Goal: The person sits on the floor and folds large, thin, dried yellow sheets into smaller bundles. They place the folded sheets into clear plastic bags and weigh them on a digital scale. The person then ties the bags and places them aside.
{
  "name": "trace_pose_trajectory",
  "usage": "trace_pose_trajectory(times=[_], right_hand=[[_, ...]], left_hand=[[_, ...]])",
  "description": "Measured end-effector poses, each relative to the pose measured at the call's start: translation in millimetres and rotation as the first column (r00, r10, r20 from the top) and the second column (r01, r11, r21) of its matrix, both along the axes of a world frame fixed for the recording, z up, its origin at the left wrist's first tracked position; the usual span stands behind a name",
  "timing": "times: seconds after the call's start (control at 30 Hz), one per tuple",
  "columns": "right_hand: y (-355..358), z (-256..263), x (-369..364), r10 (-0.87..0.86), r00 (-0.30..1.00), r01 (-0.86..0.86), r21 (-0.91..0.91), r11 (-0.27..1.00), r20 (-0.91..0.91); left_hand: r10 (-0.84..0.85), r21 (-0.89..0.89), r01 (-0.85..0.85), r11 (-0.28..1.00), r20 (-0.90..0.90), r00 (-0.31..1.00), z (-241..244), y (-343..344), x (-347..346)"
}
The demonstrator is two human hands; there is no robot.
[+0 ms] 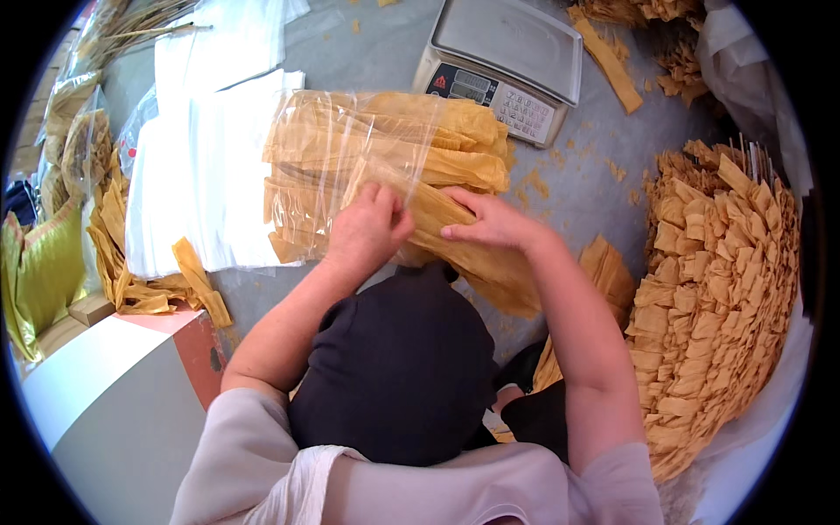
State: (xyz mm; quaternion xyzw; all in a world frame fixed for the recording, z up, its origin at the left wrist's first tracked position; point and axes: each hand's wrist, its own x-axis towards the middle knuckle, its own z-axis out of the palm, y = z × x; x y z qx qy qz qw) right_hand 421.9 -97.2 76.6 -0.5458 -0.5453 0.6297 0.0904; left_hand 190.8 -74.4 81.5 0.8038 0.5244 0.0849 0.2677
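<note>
Dried yellow-brown sheets, which look like dried tofu skin [459,164], lie in a wide bundle, their left part inside a clear plastic bag [315,177]. My left hand [371,226] is at the bag's mouth, its fingers closed on the bag's edge; whether a sheet is pinched too is hidden. My right hand [489,220] holds a long strip of folded sheets [492,275] between thumb and fingers. The upper end of this strip lies at the bag's opening, and its lower end slants down to the right.
A digital scale [508,62] stands beyond the bundle. Flat plastic bags [190,177] are stacked at left. A tall pile of dried sheets [709,295] stands at right, with loose pieces [200,282] at lower left. A yellow woven sack [42,269] and a white-topped block [125,380] are at far left.
</note>
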Motion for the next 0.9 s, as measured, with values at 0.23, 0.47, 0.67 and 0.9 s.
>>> trace_pose_trajectory(times=[0.23, 0.47, 0.67, 0.9], right_hand=[[-6, -2, 1, -0.058, 0.998, 0.052, 0.151, 0.987, 0.039], [12, -31, -33, 0.191, 0.96, -0.233, 0.208, 0.95, 0.206], [-61, 0, 20, -0.53, 0.832, 0.263, 0.724, 0.638, 0.164], [-107, -34, 21, -0.942, 0.275, 0.899, -0.296, 0.323, -0.194]], left_hand=[[0.034, -0.273, 0.064, 0.96, 0.339, 0.94, -10, 1, 4], [0.153, -0.524, 0.162, 0.836, 0.507, 0.848, -17, -7, 7], [0.472, -0.187, -0.44, 0.878, 0.489, 0.734, -35, 61, -85], [0.853, -0.848, -0.323, 0.421, 0.249, 0.458, -96, 135, -182]])
